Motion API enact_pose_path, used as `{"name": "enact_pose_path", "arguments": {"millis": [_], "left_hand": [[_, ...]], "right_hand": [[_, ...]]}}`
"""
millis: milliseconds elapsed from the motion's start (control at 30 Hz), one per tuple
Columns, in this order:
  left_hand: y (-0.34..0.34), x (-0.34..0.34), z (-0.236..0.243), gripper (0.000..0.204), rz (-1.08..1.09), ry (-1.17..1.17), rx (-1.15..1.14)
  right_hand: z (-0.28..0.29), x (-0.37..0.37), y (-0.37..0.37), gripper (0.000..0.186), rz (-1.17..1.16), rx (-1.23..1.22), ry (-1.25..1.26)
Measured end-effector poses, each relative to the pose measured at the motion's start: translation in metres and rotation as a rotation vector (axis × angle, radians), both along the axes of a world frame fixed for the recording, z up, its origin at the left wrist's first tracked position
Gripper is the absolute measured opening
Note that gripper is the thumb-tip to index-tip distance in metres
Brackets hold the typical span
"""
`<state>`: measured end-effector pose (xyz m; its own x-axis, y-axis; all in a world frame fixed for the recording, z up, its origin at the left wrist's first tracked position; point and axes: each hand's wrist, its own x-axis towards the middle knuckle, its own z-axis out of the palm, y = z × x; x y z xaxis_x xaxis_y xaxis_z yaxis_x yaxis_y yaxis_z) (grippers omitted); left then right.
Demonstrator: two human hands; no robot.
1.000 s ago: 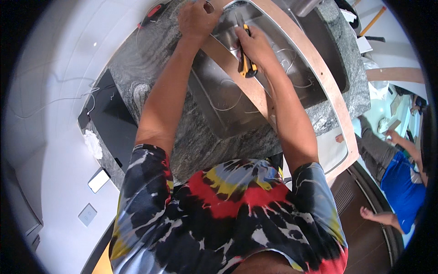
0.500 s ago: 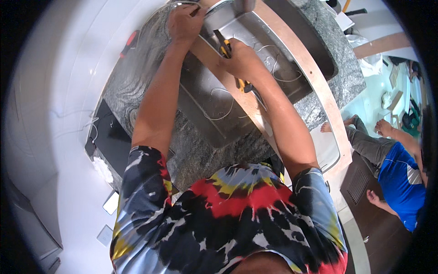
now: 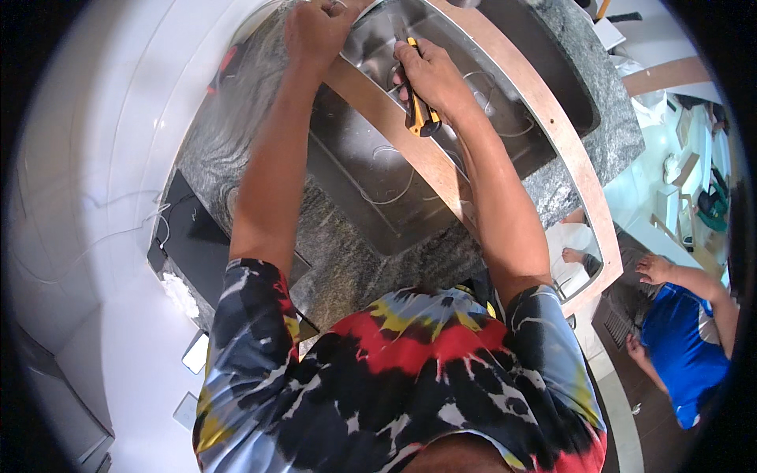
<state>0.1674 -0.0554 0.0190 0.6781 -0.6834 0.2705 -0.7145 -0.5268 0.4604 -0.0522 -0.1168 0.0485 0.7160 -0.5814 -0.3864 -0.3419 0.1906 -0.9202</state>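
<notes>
My right hand [image 3: 434, 79] is closed around a yellow and black utility knife [image 3: 423, 118], its blade end pointing away from me over the sink. At the top edge my left hand [image 3: 318, 35] is closed with bent fingers at the far end of a curved wooden frame [image 3: 386, 118]. What those fingers pinch I cannot make out. The frame lies over a steel sink [image 3: 347, 150], its middle bar crossing between my forearms. Thin pale strips curl in the basin, one loop [image 3: 386, 202] near the bar.
Grey veined stone countertop [image 3: 205, 142] surrounds the sink. A red-handled tool [image 3: 227, 59] lies by the wall on the left. Closer in are a black flat panel [image 3: 189, 236] and a phone-like device [image 3: 195, 352]. A person in a blue shirt [image 3: 686, 339] is at the right.
My right hand has moved away from me and right, off the bar, and the knife now shows its full length. My left hand has shifted slightly farther away. The person in blue has changed posture.
</notes>
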Motion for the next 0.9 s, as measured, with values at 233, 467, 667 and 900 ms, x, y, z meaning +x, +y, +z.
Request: {"name": "enact_pose_path", "arguments": {"millis": [233,467,667,900], "left_hand": [[-0.001,-0.025,0.037,0.036,0.146,0.126,0.040],[0.007,-0.005,0.006,0.036,-0.030,0.029,-0.079],[0.011,0.014,-0.019,0.029,-0.060,-0.065,-0.177],[0.011,0.006,-0.025,0.027,0.103,-0.061,-0.274]], "right_hand": [[-0.009,0.032,-0.008,0.038,0.111,-0.027,-0.008],[-0.010,0.049,-0.004,0.034,0.195,0.060,0.066],[-0.016,0.051,-0.004,0.040,0.190,0.090,0.037],[-0.003,0.045,0.002,0.039,0.197,-0.025,0.105]]}}
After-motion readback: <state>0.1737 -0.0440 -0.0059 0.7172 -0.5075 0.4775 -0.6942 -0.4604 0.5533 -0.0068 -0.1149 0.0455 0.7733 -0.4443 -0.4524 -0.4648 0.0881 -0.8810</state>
